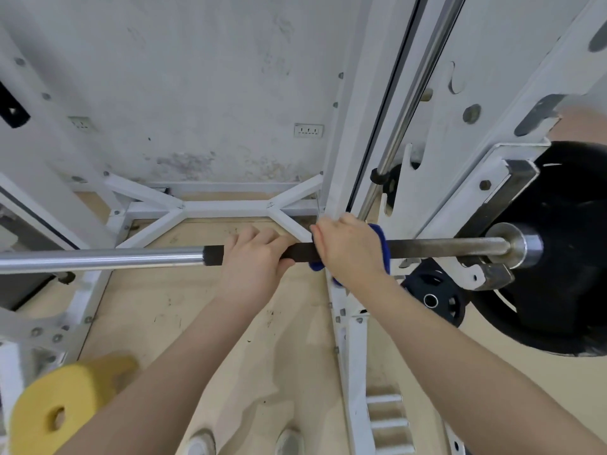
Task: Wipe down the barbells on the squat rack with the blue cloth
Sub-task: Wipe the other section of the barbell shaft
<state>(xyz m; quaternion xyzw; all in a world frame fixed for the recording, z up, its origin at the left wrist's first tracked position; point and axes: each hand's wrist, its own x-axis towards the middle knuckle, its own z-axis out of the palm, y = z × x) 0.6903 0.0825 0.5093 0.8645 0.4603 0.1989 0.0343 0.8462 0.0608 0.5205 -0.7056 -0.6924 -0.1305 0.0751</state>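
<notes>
- The barbell (443,248) runs level across the middle of the frame, resting in the white squat rack (358,142) — polished chrome at the left, a dark, matte grip section in the centre, and duller, worn steel toward the collar at the right.
- The right hand (349,249) sits just right of centre with the blue cloth (382,249) wrapped round the bar beneath it; its fingers curl over cloth and bar together, likely so the soft fabric hugs the round shaft all the way round as it wipes.
- The left hand (254,257) grips the dark section just beside it, fingers closed round the bar — probably to steady it against rolling.
- A black weight plate (568,257) is loaded on the sleeve at the right edge, thick and rubbery-looking.
- A yellow plate (62,408) with a round hole shows blurred at the lower left.
- The floor (197,307) below looks like pale, scuffed board.
</notes>
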